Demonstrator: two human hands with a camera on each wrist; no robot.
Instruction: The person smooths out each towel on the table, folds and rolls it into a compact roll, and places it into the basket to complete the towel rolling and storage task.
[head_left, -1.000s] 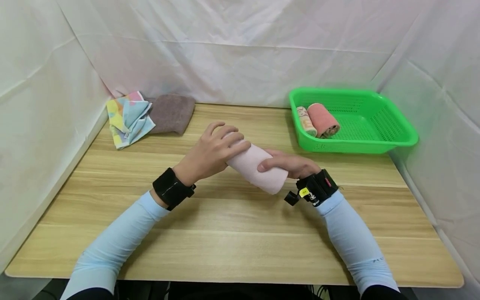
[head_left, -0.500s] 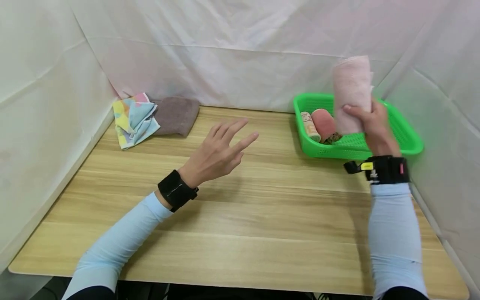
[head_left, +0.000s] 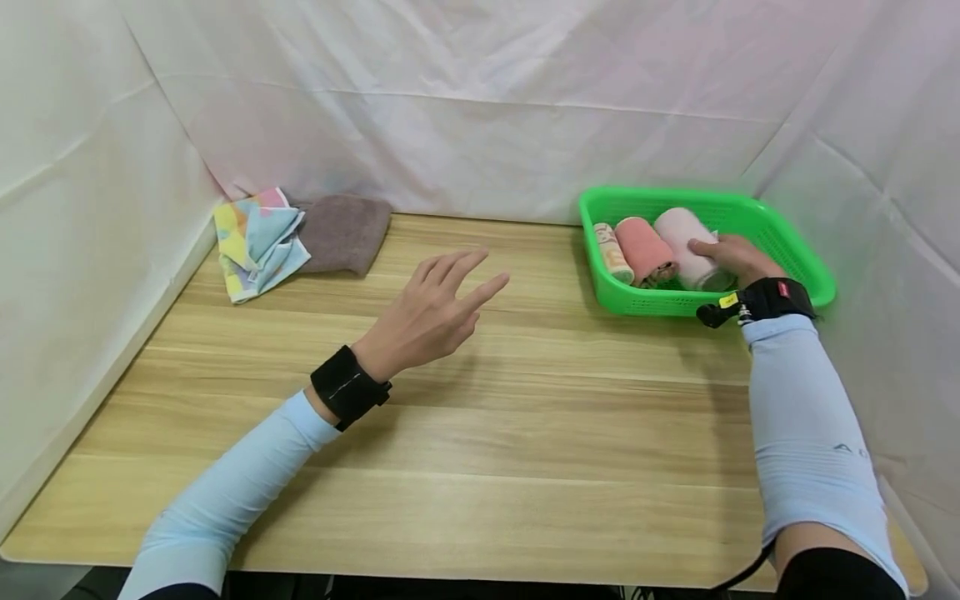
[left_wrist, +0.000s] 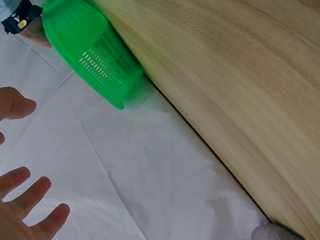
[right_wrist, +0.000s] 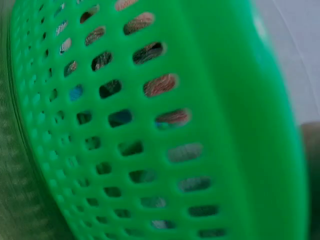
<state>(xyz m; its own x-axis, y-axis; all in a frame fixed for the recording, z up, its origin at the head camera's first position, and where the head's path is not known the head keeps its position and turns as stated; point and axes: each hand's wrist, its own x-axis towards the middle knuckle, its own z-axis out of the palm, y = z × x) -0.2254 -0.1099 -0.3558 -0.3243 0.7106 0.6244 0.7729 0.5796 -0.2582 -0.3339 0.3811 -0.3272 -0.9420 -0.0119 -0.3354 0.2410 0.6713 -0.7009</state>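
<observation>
In the head view, a pale pink rolled towel (head_left: 681, 230) lies inside the green basket (head_left: 660, 305) at the back right. My right hand (head_left: 738, 257) holds its near end, thumb across the top; the other fingers are hidden behind the roll. On its left sit a coral rolled towel (head_left: 642, 246) and a slim patterned roll (head_left: 612, 253). Over the middle of the table hovers my left hand (head_left: 427, 318), fingers spread and holding nothing. The basket's slotted wall (right_wrist: 215, 100) fills most of the right wrist view.
At the back left, a folded grey-brown towel (head_left: 347, 235) lies beside a crumpled multicoloured cloth (head_left: 262, 242). White fabric walls (head_left: 480, 150) close off the back and both sides of the wooden table (head_left: 525, 467).
The pale pink roll went from between both hands, up and right, then down into the basket with my right hand. My left hand let go of it and stays over the table.
</observation>
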